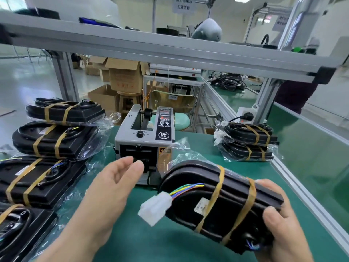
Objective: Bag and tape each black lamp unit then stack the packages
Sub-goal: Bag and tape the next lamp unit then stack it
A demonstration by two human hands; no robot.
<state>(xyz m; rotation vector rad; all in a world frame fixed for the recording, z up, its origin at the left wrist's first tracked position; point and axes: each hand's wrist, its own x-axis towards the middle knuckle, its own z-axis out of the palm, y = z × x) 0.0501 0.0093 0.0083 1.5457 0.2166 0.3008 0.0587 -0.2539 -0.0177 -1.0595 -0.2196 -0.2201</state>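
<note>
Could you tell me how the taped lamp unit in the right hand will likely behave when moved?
The lamp unit looks stiff: it holds shape though the right hand grips one end. Its white connector on thin wires will probably swing loosely. The clear plastic may feel slippery.

Single head-worn wide-angle view, facing forward and down along a green workbench point(141, 242), very near the left hand point(113, 184) and right hand point(287, 229) in the lower foreground, tape dispenser point(145, 140) at centre, shelf rail point(170, 52) across the top, factory floor far behind, straight edges bowed toward the margins.
</note>
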